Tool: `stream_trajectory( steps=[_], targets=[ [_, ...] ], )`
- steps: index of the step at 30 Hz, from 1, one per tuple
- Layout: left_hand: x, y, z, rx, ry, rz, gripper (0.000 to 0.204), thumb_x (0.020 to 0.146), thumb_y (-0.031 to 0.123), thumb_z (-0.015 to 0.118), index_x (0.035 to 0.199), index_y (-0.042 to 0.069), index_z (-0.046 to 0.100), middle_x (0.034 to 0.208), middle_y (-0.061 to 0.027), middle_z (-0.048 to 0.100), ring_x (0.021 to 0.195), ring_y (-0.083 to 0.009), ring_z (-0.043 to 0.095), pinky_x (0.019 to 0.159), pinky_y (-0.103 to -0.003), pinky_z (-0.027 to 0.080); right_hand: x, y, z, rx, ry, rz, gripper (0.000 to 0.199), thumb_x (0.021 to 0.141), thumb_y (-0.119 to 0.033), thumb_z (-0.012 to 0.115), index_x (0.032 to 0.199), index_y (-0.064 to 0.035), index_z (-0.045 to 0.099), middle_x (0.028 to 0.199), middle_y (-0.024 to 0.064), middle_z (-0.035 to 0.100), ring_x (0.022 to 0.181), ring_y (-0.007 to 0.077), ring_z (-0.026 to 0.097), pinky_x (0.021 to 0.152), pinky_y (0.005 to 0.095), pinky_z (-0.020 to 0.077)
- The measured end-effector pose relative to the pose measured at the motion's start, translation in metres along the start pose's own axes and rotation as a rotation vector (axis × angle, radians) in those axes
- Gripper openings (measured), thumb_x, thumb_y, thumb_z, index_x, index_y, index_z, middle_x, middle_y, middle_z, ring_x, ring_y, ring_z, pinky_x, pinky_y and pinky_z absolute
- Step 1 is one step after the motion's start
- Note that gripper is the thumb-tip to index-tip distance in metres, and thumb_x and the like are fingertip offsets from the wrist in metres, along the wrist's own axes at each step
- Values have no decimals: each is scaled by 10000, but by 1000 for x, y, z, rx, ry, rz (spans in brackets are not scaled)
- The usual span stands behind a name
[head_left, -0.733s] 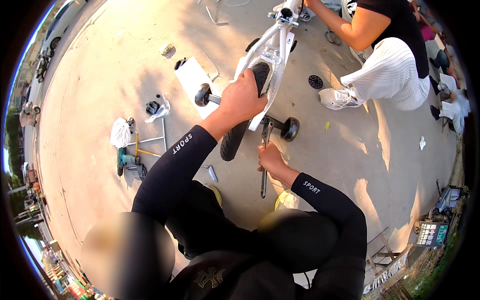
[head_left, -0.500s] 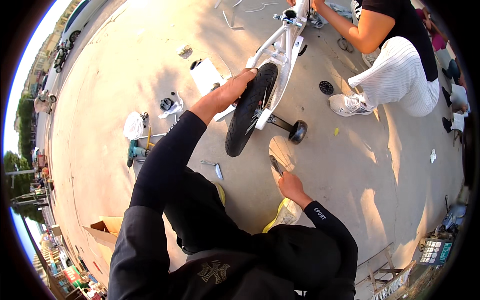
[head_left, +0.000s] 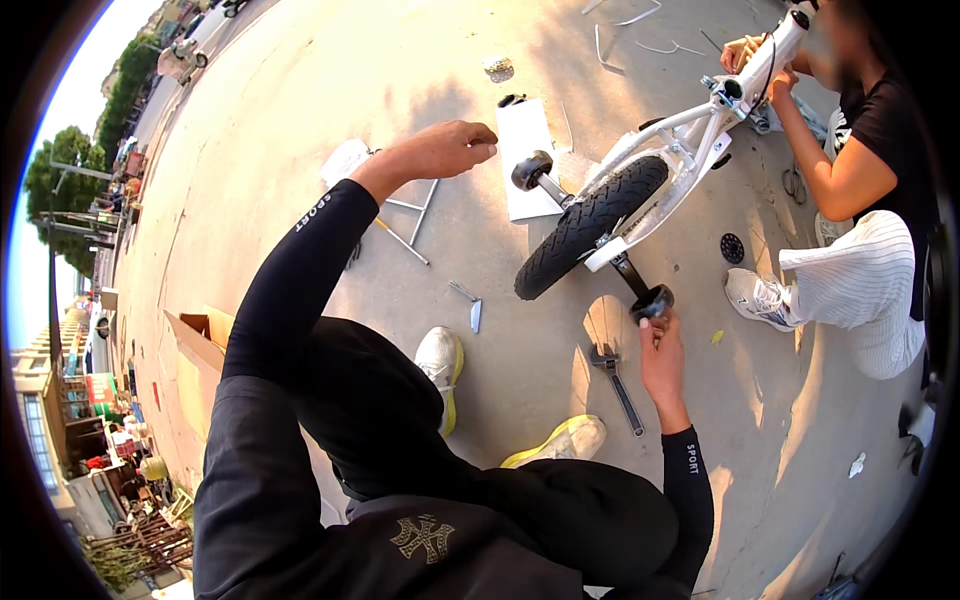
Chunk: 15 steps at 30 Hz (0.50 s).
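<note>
My right hand [head_left: 663,360] has its thumb and fingers closed on the rim of the near black training wheel [head_left: 652,301], which sits on a short arm beside the bike's rear tyre [head_left: 592,228]. The white bicycle frame [head_left: 690,150] stands tilted ahead of me. My left hand [head_left: 445,150] hangs in the air left of the other training wheel [head_left: 532,170], fingers loosely bent, nothing visible in them. An adjustable wrench [head_left: 618,388] lies on the ground beside my right forearm.
Another person [head_left: 850,170] crouches at the right, hands at the bike's front end. A white sheet [head_left: 528,140], a small folding tool [head_left: 474,308], a black round disc [head_left: 732,247] and scissors [head_left: 793,186] lie on the concrete. An open cardboard box [head_left: 200,350] stands left.
My left hand has let go of the tyre and moved left. My right hand has put the wrench down and gripped the training wheel. The bike appears further right and turned, showing both training wheels.
</note>
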<state>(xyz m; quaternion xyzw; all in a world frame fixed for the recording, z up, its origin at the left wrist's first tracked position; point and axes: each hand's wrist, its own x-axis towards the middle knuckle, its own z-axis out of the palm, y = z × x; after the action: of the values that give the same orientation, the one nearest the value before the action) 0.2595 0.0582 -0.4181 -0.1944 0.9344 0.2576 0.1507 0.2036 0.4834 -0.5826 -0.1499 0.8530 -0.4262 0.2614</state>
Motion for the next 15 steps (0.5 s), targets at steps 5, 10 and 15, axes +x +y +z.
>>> stream_trajectory(
  steps=[5,10,15],
  targets=[
    [8,-114,55,412,-285,-116,453,929,325,575,1220,-12,660,1219,-217,672,1143,-367,635,965,-453,494,15,-177,0,-426,231,-827,637,921,-288,689,1402,43,437,1380,249,486,1296,389,468,1064,469,392],
    [82,-125,133,446,-277,-171,702,850,527,675,1328,23,574,1402,-195,549,1291,-340,537,991,-461,491,63,-230,67,-734,203,-807,655,829,-266,731,1375,5,494,1462,227,439,1434,376,324,1140,564,264],
    [145,-150,210,518,-44,0,1324,641,819,711,1540,-35,248,1605,-248,243,1514,-377,191,1141,-606,285,73,-207,78,-810,184,-638,644,762,-81,636,1376,35,483,1532,211,375,1478,360,268,1188,566,175]
  ],
)
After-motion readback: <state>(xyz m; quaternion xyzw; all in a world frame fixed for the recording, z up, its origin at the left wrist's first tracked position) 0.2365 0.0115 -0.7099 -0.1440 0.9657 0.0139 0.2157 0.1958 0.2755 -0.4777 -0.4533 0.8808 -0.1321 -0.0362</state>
